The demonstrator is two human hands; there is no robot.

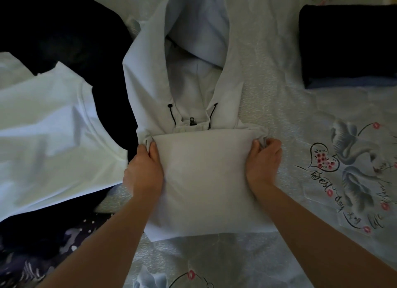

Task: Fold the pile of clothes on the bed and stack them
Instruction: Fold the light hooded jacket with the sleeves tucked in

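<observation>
1. Nearest to us, two bare forearms reach up from the bottom edge of the view, and we follow them to the hands at the far corners of the folded cloth.
2. The left hand (pixel 144 169) has its thumb lying on top of the folded panel and its fingers tucked under the bunched left corner — it is pinching that corner.
3. The right hand (pixel 264 161) mirrors it: thumb on top, fingers curled round the gathered fabric at the right corner.
4. Between the two hands we see the white hoodie (pixel 204 180), its lower part folded into a smooth rectangle that lies flat on the bed sheet (pixel 279 94).
5. Just beyond the fold's far edge we spot the black drawstrings (pixel 171 113) and a small black zip pull (pixel 191 121) at the collar; the open hood (pixel 197 29) stretches away towards the top of the view.
6. To the left, touching the hoodie's side, lies a black garment (pixel 64 40), with a white T-shirt (pixel 53 126) spread partly over it.
7. Far right, well apart from the hands, sits a folded dark navy garment (pixel 348 44) — a lighter blue layer shows under it.
8. The sheet's print of swans and a heart with lettering (pixel 352 165) lies to the right of the right hand.
</observation>
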